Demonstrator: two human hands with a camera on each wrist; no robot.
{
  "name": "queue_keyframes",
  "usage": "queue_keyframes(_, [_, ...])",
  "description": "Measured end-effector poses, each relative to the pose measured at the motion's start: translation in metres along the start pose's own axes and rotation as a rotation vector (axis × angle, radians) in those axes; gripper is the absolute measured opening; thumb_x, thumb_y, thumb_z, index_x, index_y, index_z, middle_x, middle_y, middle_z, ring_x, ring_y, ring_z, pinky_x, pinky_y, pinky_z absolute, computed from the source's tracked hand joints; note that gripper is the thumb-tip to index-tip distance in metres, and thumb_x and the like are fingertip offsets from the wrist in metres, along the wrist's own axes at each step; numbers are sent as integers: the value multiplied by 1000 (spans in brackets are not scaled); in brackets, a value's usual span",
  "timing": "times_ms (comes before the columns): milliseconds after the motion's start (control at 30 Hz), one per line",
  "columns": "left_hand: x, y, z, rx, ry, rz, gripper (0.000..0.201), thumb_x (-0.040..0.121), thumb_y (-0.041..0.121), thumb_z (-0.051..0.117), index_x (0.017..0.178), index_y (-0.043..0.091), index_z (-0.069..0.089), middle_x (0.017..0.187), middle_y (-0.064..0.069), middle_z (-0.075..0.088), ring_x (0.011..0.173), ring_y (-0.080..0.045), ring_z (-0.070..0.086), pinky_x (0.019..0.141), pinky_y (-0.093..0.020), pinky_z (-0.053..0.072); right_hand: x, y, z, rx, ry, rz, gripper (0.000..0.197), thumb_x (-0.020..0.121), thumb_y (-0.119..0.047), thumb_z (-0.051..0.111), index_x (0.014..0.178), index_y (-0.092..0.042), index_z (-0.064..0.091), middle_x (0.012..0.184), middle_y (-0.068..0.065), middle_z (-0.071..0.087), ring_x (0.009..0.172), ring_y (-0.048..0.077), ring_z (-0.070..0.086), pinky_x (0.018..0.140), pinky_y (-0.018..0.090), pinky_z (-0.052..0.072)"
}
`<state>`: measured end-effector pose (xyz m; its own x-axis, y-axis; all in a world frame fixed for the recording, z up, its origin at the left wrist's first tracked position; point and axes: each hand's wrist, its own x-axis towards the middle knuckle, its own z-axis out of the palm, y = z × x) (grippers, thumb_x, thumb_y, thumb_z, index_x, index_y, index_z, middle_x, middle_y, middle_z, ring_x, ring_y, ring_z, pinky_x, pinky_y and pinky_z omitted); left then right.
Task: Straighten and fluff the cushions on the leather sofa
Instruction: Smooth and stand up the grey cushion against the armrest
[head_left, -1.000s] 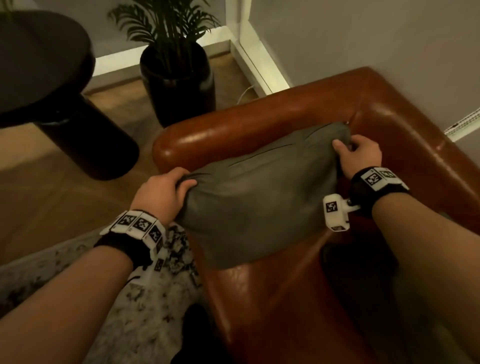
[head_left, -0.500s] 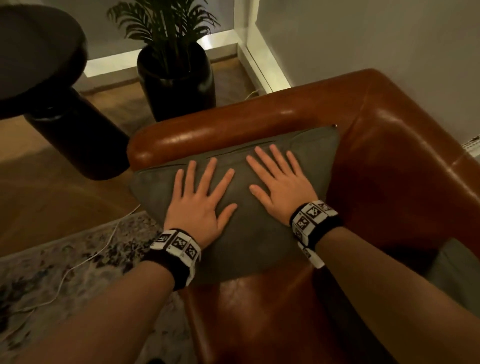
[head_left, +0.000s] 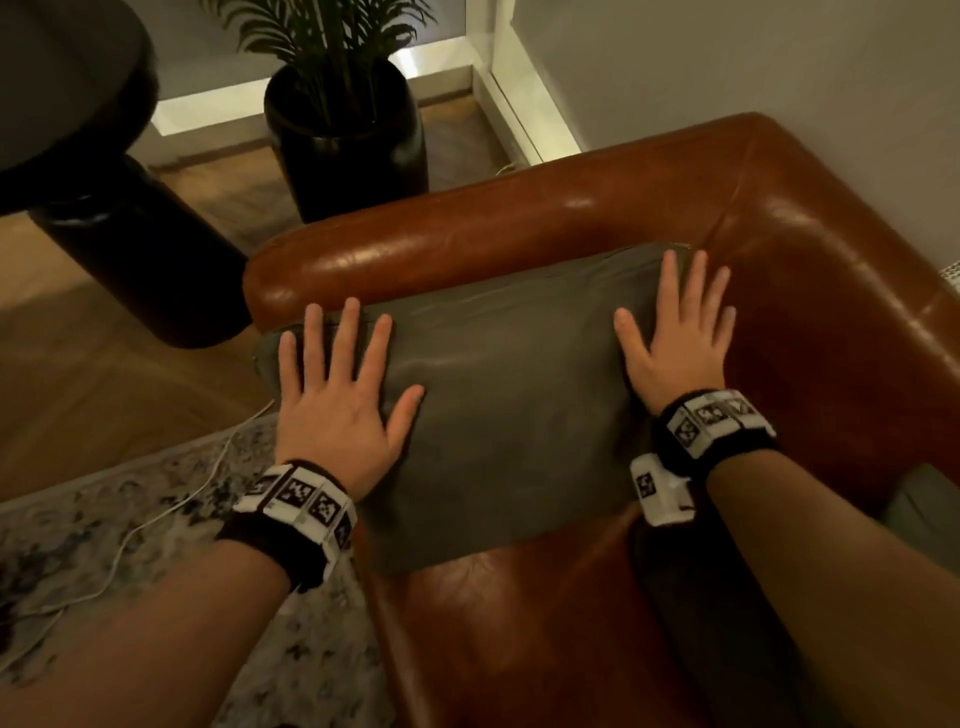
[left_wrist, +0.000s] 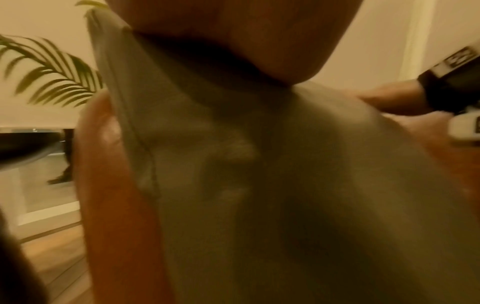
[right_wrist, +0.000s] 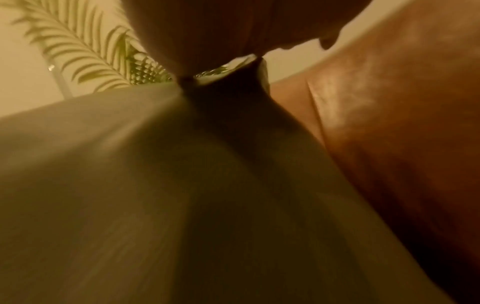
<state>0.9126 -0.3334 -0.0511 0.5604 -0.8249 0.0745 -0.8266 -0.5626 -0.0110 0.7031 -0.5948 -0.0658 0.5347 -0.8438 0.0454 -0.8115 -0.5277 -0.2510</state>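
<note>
A grey-green cushion (head_left: 509, 415) leans against the arm of the brown leather sofa (head_left: 519, 234) in the corner of the seat. My left hand (head_left: 337, 384) lies flat on the cushion's left end, fingers straight and spread. My right hand (head_left: 675, 338) lies flat on its right end, fingers straight. The left wrist view shows the cushion (left_wrist: 285, 185) close up with its seam, the palm above it. In the right wrist view the cushion (right_wrist: 130, 185) fills the frame beside the sofa back (right_wrist: 389, 102).
A potted palm in a black pot (head_left: 343, 130) stands behind the sofa arm. A dark round table (head_left: 78, 130) is at the left. A patterned rug (head_left: 130, 519) with a white cable (head_left: 171, 509) lies on the wooden floor. A second grey cushion (head_left: 924, 514) shows at the right edge.
A second ago both hands gripped the cushion's ends. Half a second ago they lay flat near its middle. Now they have slid apart to its left and right ends.
</note>
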Motion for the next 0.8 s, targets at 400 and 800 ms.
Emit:
queue_keyframes(400, [-3,5,32,78,-6,151,74,91,70,26,155,36,9,165,-1,2,151,-32,-1,119,-55,-1,-16,-13,35,-240,-35,-454,64,98,-57,23,156,-34,7,165,-3,8,152,21,3,121,52,5])
queue_keyframes(800, [-47,59,81,45,128,384,74,94,61,41,155,29,16,163,-1,8,150,-30,7,120,-46,0,-112,-55,94,47,76,-143,73,97,-60,22,156,-22,1,164,10,3,152,30,2,117,63,5])
